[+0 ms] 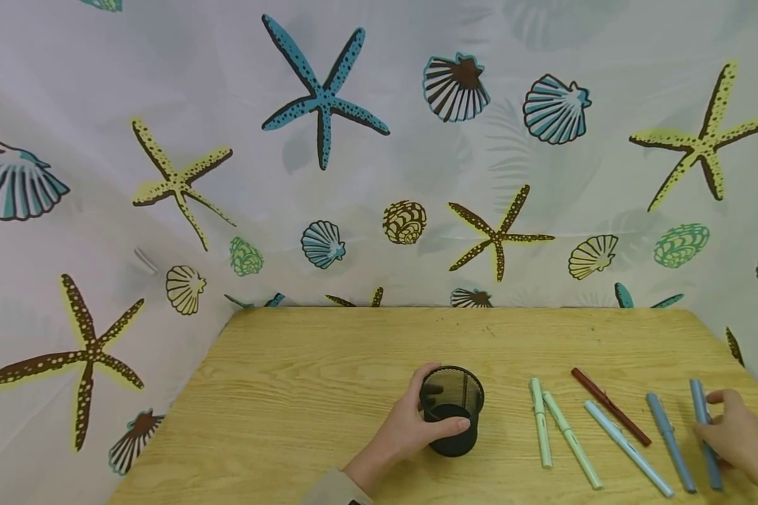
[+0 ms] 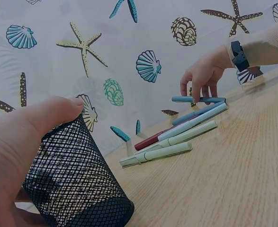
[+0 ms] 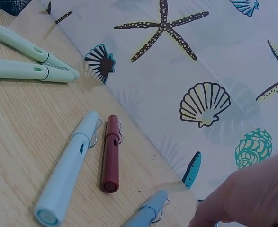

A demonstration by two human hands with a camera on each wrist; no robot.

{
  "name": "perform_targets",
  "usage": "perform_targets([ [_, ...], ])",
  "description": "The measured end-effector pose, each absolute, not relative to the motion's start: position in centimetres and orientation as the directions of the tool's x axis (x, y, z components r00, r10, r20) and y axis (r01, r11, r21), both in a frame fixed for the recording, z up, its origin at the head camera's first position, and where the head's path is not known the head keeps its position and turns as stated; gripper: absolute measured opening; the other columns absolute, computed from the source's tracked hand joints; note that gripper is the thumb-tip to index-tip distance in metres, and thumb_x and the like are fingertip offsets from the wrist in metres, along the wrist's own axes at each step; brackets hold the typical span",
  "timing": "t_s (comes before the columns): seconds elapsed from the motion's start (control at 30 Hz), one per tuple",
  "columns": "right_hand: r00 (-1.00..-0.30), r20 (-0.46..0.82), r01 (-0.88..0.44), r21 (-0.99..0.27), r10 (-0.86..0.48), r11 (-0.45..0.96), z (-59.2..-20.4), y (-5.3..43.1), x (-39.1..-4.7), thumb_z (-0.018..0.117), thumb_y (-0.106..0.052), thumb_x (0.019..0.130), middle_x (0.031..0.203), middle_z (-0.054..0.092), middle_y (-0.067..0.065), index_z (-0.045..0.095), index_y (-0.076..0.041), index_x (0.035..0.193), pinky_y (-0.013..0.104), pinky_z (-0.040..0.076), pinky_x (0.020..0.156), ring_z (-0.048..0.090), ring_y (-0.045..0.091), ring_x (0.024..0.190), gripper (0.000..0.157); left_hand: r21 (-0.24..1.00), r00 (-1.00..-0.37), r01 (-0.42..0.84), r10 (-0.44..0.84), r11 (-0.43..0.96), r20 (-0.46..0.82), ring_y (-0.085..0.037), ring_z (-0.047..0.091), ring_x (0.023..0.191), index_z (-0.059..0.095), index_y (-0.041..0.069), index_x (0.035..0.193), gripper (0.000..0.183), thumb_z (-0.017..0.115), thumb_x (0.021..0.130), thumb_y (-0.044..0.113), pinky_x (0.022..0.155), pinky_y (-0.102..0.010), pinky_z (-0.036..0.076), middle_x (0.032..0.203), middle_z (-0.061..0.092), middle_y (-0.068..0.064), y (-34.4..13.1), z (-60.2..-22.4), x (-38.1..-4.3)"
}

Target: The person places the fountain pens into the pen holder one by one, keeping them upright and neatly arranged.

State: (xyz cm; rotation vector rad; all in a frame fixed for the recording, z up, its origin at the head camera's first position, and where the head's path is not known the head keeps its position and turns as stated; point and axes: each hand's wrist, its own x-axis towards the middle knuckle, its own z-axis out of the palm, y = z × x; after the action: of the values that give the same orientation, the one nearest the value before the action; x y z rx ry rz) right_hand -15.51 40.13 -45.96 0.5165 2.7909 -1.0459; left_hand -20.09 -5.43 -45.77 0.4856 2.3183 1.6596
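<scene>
A black mesh pen cup (image 1: 453, 442) stands on the wooden table, its mouth upward. Around its side, my left hand (image 1: 391, 429) grips it with the thumb across the near side; the left wrist view shows the thumb (image 2: 58, 111) along the rim. Far to the right, my right hand (image 1: 739, 438) pinches the rightmost blue pen (image 1: 700, 401) between fingers and thumb. In the right wrist view that pen is mostly hidden by the hand (image 3: 252, 196). Beside it lies another blue pen (image 1: 669, 442), capped with a clip.
Left of the blue pens lie a light blue pen (image 1: 628, 447), a dark red pen (image 1: 609, 405) and two light green pens, one upright in view (image 1: 541, 424), one slanted (image 1: 571, 438). A cloth (image 1: 366, 63) printed with starfish and shells hangs behind the table (image 1: 290, 393) and at its sides.
</scene>
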Motion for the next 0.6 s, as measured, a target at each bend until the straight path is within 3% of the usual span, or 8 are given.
perform_targets([
  [0.27, -0.953, -0.119, 0.291, -0.617, 0.279, 0.731, -45.1, 39.1, -15.4, 0.055, -0.001, 0.086, 0.092, 0.046, 0.04, 0.018, 0.022, 0.124, 0.037, 0.047, 0.051, 0.057, 0.03, 0.065, 0.058, 0.937, -0.921, 0.145, 0.389, 0.318, 0.011, -0.031, 0.046, 0.118, 0.025, 0.049, 0.137, 0.08, 0.074, 0.073, 0.051, 0.083, -0.049, 0.043, 0.133, 0.044, -0.009, -5.4, -45.7, -20.2],
  [0.6, -0.967, -0.028, 0.216, -0.618, 0.253, 0.756, -44.3, 38.1, -15.1, 0.055, -0.005, 0.087, 0.091, 0.048, 0.038, 0.02, 0.022, 0.125, 0.037, 0.047, 0.051, 0.058, 0.027, 0.063, 0.059, 0.955, -0.912, 0.116, 0.411, 0.273, -0.007, -0.031, 0.045, 0.119, 0.025, 0.046, 0.138, 0.08, 0.074, 0.074, 0.048, 0.083, -0.048, 0.044, 0.134, 0.041, -0.01, -5.5, -45.8, -20.1],
])
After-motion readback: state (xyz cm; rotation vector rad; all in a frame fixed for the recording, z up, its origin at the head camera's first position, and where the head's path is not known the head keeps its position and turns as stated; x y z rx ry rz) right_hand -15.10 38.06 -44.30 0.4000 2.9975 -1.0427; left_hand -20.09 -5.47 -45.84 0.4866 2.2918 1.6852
